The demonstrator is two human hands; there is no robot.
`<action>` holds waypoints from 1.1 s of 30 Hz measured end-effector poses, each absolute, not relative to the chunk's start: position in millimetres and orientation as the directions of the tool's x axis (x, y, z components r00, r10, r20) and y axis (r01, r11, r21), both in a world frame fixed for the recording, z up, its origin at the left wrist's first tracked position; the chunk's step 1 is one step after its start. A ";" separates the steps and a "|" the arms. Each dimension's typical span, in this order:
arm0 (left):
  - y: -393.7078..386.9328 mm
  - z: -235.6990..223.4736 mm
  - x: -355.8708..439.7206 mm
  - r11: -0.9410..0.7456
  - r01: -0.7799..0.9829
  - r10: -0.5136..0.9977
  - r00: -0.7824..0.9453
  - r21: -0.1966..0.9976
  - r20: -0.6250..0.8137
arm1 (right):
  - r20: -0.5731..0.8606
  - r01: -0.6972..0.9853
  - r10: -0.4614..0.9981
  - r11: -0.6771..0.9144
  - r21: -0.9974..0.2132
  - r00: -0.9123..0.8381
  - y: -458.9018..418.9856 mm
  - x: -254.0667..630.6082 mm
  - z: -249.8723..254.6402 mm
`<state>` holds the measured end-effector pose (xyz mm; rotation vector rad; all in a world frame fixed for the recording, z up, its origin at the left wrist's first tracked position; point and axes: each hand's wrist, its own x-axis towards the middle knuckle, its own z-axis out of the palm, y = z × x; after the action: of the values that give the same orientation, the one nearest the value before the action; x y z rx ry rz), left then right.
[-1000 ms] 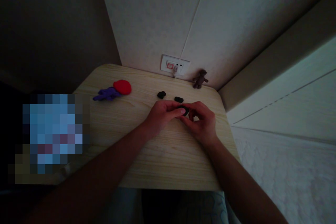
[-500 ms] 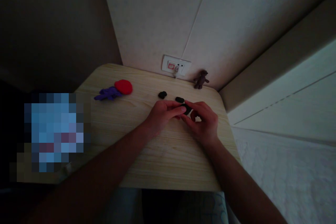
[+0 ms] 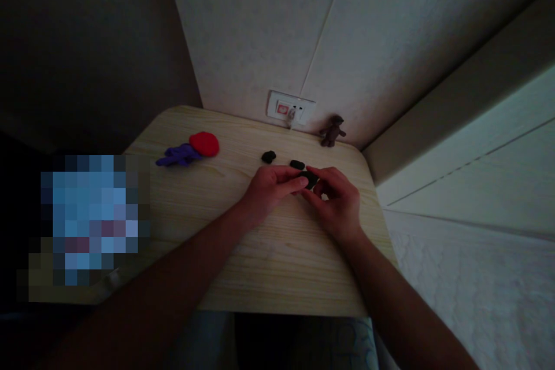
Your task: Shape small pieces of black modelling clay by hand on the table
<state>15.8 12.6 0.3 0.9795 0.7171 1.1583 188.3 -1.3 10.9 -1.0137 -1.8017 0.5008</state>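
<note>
Between both hands is a small lump of black modelling clay (image 3: 309,180). My left hand (image 3: 271,191) pinches its left side, thumb on top. From the right, the thumb and fingertips of my right hand (image 3: 336,199) close on its other edge. Just beyond the fingers lies a short, rounded black clay piece (image 3: 297,165). Farther left on the table rests a knobbly black clay piece (image 3: 269,156). The undersides of the held lump are hidden by my fingers.
A brown bear figure (image 3: 333,131) stands at the back right of the wooden table (image 3: 234,243), against the wall. At the left lie a red disc (image 3: 204,144) and a purple clay shape (image 3: 178,155). A wall socket (image 3: 290,108) sits behind the table; a blurred-out patch covers the left side.
My right fingers have shifted slightly around the black clay, and a little more of the lump shows. The other pieces stay where they were.
</note>
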 end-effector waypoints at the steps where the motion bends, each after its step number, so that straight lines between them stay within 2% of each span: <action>1: 12.8 -0.4 15.8 0.090 -0.407 0.961 0.274 0.909 0.028 | 0.537 0.406 0.824 0.559 -0.723 -0.178 -0.9 188.5 10.3; 12: 11.8 3.8 15.5 0.061 -0.375 0.966 0.255 0.925 0.039 | 0.461 0.288 0.877 0.480 -0.828 -0.137 -1.8 184.1 10.6; 21: 12.5 0.9 15.2 0.083 -0.376 0.963 0.270 0.923 0.023 | 0.535 0.444 0.826 0.552 -0.706 -0.176 -3.3 186.7 10.8; 33: 11.6 2.3 15.0 0.097 -0.377 0.960 0.280 0.921 0.014 | 0.568 0.482 0.800 0.583 -0.654 -0.196 -3.1 186.1 12.6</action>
<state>15.0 11.6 2.3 1.0065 0.7385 1.1361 186.1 -3.1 12.6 -1.0397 -1.8482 0.4130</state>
